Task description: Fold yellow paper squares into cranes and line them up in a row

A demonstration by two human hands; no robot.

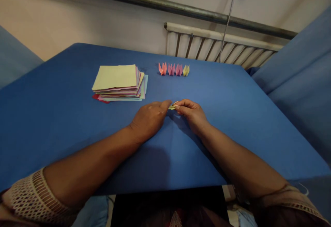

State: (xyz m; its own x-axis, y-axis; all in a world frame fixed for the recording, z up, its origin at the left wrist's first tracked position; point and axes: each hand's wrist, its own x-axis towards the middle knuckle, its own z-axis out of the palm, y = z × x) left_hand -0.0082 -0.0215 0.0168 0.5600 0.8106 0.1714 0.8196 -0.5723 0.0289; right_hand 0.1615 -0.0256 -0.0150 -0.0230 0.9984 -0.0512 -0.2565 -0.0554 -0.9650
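Right of the stack (115, 77) and nearer the person, the paper (172, 108) lay between the hands: the right hand (192, 113) pinched one end, while the left hand (152, 116) curled at the other, its grip too hidden to tell. Small, folded and seemingly very light, it looked likely to crease or tear under a hard pull, so its ends seemed the best hold for fingertips. The table (59, 123) stretched wide either side of the stack, its far edge beyond, with four figures (171, 70) to the stack's right.
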